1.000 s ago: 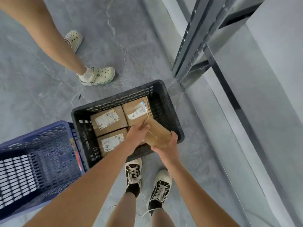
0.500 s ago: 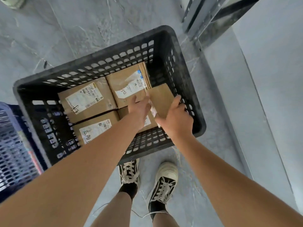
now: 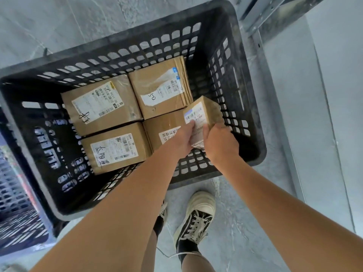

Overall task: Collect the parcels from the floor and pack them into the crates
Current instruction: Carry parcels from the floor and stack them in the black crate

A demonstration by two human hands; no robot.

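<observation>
A black slotted crate point(image 3: 249, 79) stands on the grey floor below me. Several brown cardboard parcels with white labels lie flat inside it, among them one at the back left point(image 3: 102, 103) and one at the back right point(image 3: 159, 87). Both my hands hold a smaller labelled parcel point(image 3: 204, 112) inside the crate near its right wall. My left hand point(image 3: 183, 137) grips its left side and my right hand point(image 3: 221, 143) grips its right side. That parcel is tilted, partly over a flat parcel point(image 3: 163, 128) beneath it.
A blue slotted crate point(image 3: 17, 209) stands touching the black one at the left edge. A grey metal rack post point(image 3: 257, 14) rises at the top right beside a pale wall. My two shoes point(image 3: 196, 216) are on the floor just in front of the crate.
The camera has dropped closer to the black crate. Both hands have lowered the small parcel deeper into it, and its labelled face now points up.
</observation>
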